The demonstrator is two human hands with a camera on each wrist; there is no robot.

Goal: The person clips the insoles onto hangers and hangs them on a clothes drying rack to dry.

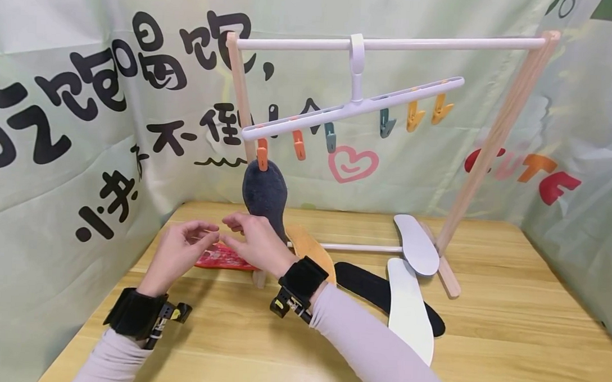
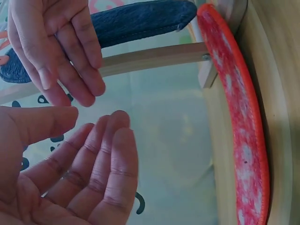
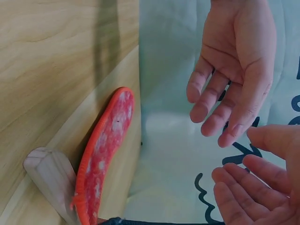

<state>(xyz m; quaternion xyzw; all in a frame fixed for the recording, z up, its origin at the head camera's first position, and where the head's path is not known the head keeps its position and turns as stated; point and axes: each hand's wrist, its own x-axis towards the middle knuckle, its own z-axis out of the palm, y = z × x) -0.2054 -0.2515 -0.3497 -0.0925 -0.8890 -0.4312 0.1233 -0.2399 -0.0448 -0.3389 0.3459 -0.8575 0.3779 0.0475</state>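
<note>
My left hand [image 1: 178, 254] and right hand [image 1: 260, 243] face each other in the air, fingers loosely bent, nothing between them. In the left wrist view the fingertips of the two hands come near each other. Below them a red patterned insole [image 1: 224, 258] with an orange edge lies on the table. Just beyond the right hand hangs a dark blue insole [image 1: 265, 192], its top held by an orange clothespin [image 1: 262, 154]. That clip is at the left end of a white hanger bar [image 1: 308, 120]; the insole's lower part is hidden behind the right hand.
The hanger hooks over a white rail on a wooden stand [image 1: 495, 141]. More orange, teal and yellow clips [image 1: 415, 116] hang from it. On the table [image 1: 524, 311] lie a tan insole [image 1: 309, 250], a black insole [image 1: 365, 286] and two white insoles [image 1: 408, 312], one against the stand's right foot.
</note>
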